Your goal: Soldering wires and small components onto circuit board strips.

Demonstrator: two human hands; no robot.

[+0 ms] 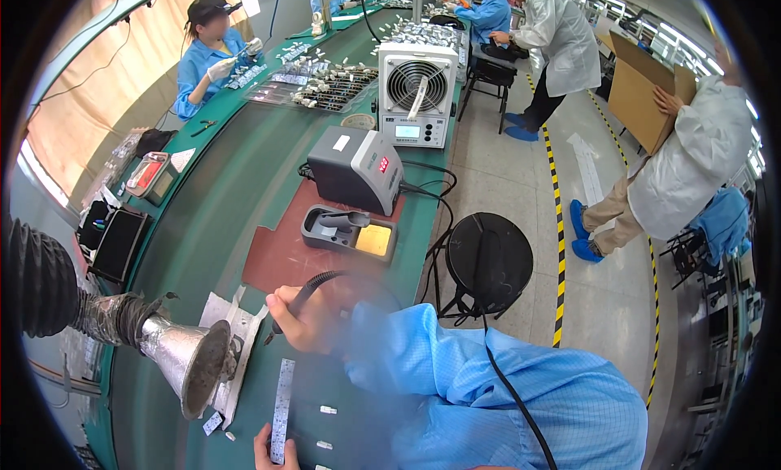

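My right hand (pixel 305 323) is closed around a soldering iron (pixel 316 284), whose tip points down and left beside a pale metal stand. Blur hides part of this hand and wrist. At the bottom edge, my left hand (pixel 275 455) grips the near end of a narrow pale circuit board strip (pixel 282 401) between thumb and fingers. The strip lies on the green bench mat, below the iron and apart from it. Several small white parts (pixel 328 409) lie to the strip's right. A small board piece (pixel 213 424) sits to its left.
A foil-wrapped fume funnel (pixel 175 352) hangs left of my right hand. Ahead stand a soldering station (pixel 355 170), an iron holder with yellow sponge (pixel 374 240) and a white fan unit (pixel 416 96). A black stool (pixel 490 262) stands right of the bench. Co-workers are farther off.
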